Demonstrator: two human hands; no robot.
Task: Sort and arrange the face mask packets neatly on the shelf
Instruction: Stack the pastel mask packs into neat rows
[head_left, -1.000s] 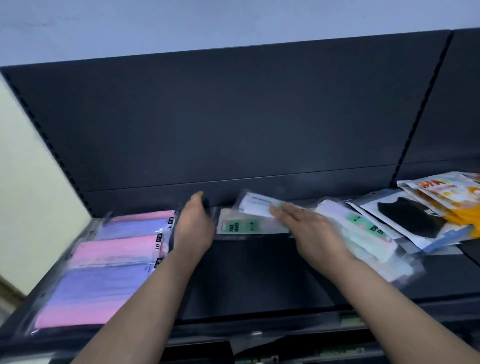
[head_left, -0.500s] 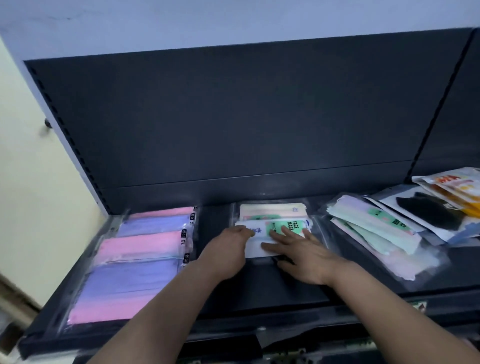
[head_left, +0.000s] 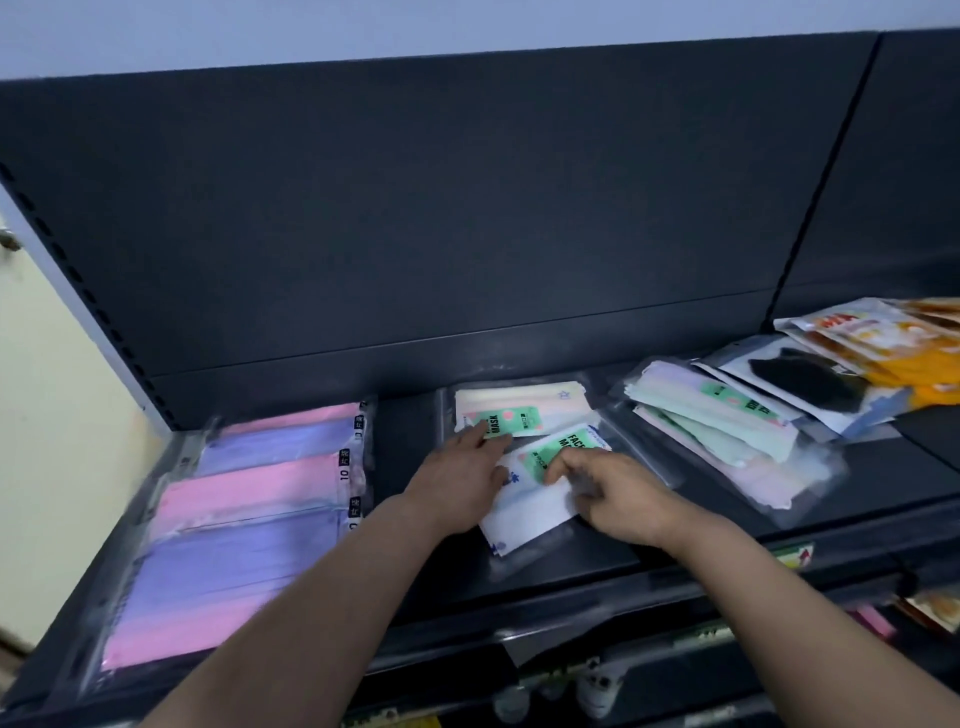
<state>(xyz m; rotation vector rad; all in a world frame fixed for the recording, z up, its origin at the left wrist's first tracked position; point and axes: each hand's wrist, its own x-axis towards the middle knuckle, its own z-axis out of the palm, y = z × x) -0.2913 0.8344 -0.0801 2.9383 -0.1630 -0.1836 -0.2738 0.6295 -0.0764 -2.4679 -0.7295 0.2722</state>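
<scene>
On the dark shelf (head_left: 405, 457) lie two face mask packets in the middle. The rear packet (head_left: 540, 410), cream with a green label, lies flat near the back panel. The front packet (head_left: 524, 514), white with a green label, lies tilted. My left hand (head_left: 457, 483) rests on both, its fingers stretched onto the rear packet's label. My right hand (head_left: 608, 493) holds the front packet's right side, fingers curled on it. A row of pink and purple packets (head_left: 244, 514) lies at the left.
A loose heap of pale green and pink packets (head_left: 727, 436) lies at the right, with a black mask packet (head_left: 800, 384) and orange packets (head_left: 898, 343) behind it. The shelf's front rail (head_left: 597, 613) runs below my arms. A cream wall (head_left: 57, 441) is at the left.
The front packet has turned from square to tilted under my hands. My left hand has reached further back onto the rear packet. My right fingers have curled onto the front packet.
</scene>
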